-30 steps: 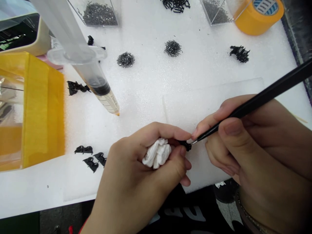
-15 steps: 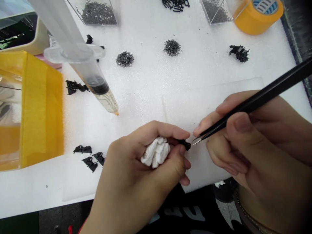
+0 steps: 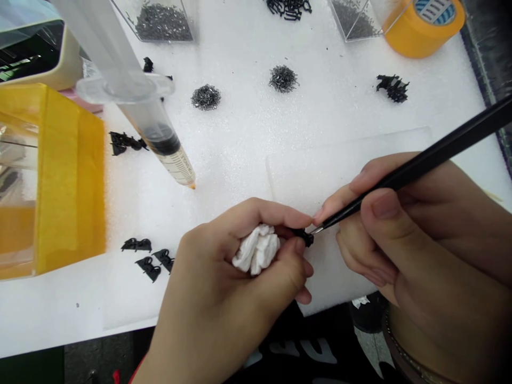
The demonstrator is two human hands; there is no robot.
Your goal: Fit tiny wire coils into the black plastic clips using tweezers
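Observation:
Between thumb and forefinger, my left hand pinches a small black plastic part, most of it hidden by the fingers. A crumpled white tissue is tucked in the same palm. My right hand grips black tweezers like a pen. Their thin metal tips meet the exposed end of the black part and look pressed together; whether anything tiny is between them I cannot tell.
A syringe slants down on the left, beside a yellow bin. Black parts lie below it. Farther back are piles of small metal pieces, a clear box, a black cluster and a yellow tape roll.
My right hand has moved slightly left, bringing the tweezers' tips onto the black part. The tips, slightly apart before, have closed together. My left hand stays nearly still.

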